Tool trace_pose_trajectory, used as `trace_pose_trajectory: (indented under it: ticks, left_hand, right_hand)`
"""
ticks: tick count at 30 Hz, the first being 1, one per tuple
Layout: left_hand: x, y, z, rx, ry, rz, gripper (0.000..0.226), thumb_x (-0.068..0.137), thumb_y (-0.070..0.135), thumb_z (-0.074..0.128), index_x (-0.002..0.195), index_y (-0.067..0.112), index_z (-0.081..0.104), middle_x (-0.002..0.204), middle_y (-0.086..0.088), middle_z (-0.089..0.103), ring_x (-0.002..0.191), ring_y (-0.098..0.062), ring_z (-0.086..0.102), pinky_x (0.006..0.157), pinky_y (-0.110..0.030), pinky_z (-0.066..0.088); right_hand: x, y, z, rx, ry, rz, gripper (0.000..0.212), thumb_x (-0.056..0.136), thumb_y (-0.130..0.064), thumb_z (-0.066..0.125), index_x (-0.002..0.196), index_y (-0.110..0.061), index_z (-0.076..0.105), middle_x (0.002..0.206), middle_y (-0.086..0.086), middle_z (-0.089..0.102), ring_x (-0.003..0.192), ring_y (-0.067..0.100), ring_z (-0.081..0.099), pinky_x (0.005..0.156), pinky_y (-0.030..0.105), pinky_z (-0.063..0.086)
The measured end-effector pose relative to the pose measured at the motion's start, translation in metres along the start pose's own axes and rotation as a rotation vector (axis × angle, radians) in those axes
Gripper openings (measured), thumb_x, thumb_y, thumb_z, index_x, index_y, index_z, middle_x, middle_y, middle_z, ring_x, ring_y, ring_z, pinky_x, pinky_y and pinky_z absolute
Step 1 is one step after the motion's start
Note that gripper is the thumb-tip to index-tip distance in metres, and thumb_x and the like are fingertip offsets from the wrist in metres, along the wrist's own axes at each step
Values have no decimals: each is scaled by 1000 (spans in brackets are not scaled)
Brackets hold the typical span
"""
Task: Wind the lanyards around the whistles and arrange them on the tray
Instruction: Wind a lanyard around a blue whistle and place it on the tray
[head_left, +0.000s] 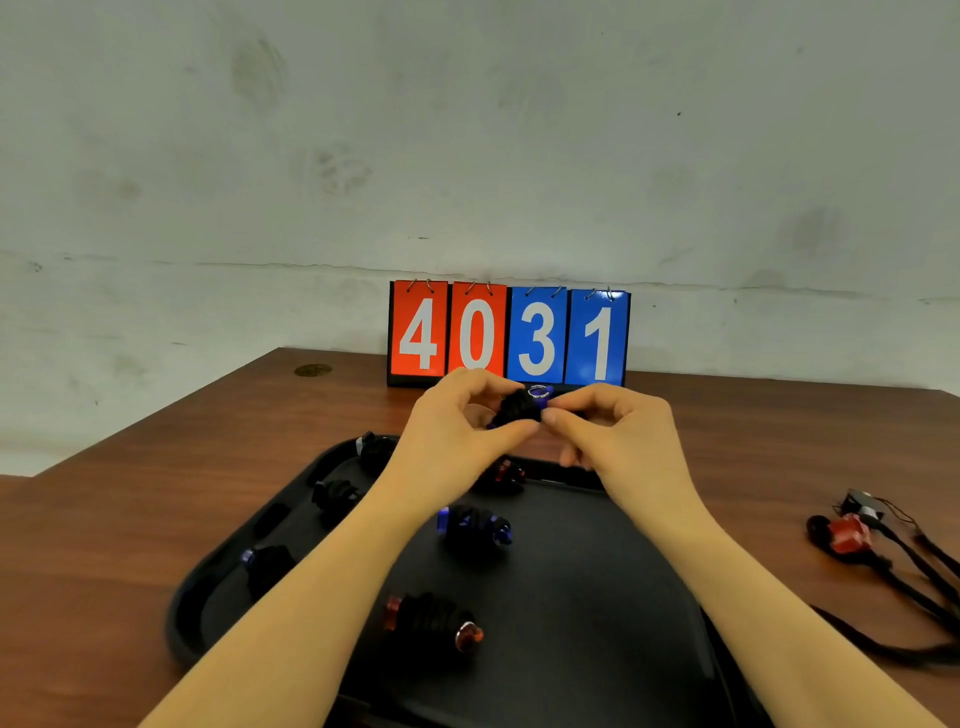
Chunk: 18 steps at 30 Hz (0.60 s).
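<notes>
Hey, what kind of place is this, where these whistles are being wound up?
Probably a plain work or recording station, not a home: a bare wooden table against a scuffed white wall, a flip scoreboard reading 4031, and a black tray for the wound whistles.

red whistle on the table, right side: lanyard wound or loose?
Loose. The red whistle lies on the table right of the tray, its black lanyard trailing out in long strands, not wrapped around it.
</notes>
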<state>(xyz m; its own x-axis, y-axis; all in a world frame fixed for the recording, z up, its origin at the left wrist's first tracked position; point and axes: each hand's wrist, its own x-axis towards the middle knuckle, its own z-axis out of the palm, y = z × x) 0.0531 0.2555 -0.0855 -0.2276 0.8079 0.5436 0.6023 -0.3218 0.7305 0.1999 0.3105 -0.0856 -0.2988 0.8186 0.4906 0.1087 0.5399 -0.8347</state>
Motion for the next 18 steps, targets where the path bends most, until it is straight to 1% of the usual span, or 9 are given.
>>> trace_pose_trajectory:
  ticks: [1, 2, 4, 6, 8, 11, 12, 14, 18]
  left_hand:
    - [-1, 1, 0, 21, 15, 15, 30, 75, 22, 73, 102, 24, 60, 105, 10, 60, 92, -5, 59, 76, -13, 49]
    - [-1, 1, 1, 38, 26, 34, 28, 74, 22, 74, 98, 25, 60, 103, 10, 59, 89, -5, 60, 76, -15, 51]
    - [-2, 2, 2, 63, 32, 65, 27, 73, 21, 76, 91, 27, 57, 99, 10, 58, 82, -8, 62, 75, -23, 55]
    - [-2, 1, 2, 72, 18, 76, 26, 73, 21, 76, 90, 25, 57, 97, 10, 60, 80, -8, 62, 73, -27, 56]
    - [-3, 0, 2, 69, 6, 72, 26, 73, 22, 75, 93, 22, 59, 93, 11, 64, 80, -5, 62, 72, -24, 55]
    - [-3, -1, 2, 89, 6, 66, 25, 75, 24, 74, 90, 24, 55, 87, 14, 62, 78, -1, 61, 67, -8, 49]
    - [-3, -1, 2, 99, 2, 69, 25, 76, 23, 73, 89, 24, 52, 86, 15, 61, 78, -1, 60, 67, -5, 47]
    - [-3, -2, 2, 113, -17, 83, 28, 77, 22, 72, 88, 25, 47, 86, 16, 59, 81, 0, 60, 69, -4, 47]
    - [-5, 0, 5, 120, -53, 121, 31, 79, 20, 70, 92, 22, 42, 91, 12, 60, 86, -3, 61, 72, -10, 51]
  right_hand:
    - [-1, -1, 2, -28, 22, -15, 7, 80, -14, 69, 78, -20, 67, 59, -1, 64, 47, 5, 57, 56, 15, 47]
    - [-2, -2, 3, -40, 39, -27, 9, 79, -13, 69, 77, -21, 65, 62, -1, 65, 50, 6, 59, 58, 17, 50]
    - [-4, -3, 5, -48, 50, -44, 12, 79, -11, 69, 77, -21, 63, 70, -1, 66, 61, 10, 65, 64, 23, 55]
    - [-6, -4, 5, -57, 41, -54, 14, 79, -10, 69, 78, -22, 62, 77, -1, 67, 71, 15, 66, 68, 26, 57]
    - [-7, -5, 4, -45, 25, -63, 15, 79, -9, 69, 79, -23, 63, 79, -1, 67, 74, 14, 67, 71, 28, 58]
    - [-10, -8, 3, -24, -29, -78, 20, 81, -7, 67, 82, -27, 63, 82, -7, 68, 76, 7, 67, 75, 27, 57]
    - [-10, -8, 3, -23, -45, -81, 22, 81, -7, 67, 83, -28, 63, 83, -8, 68, 76, 5, 67, 76, 27, 57]
    - [-11, -8, 4, -8, -59, -75, 21, 81, -6, 66, 84, -27, 64, 84, -6, 68, 77, 6, 68, 77, 28, 57]
    - [-10, -9, 4, 44, -26, -67, 16, 79, -7, 68, 80, -23, 65, 78, -1, 69, 72, 11, 69, 72, 30, 58]
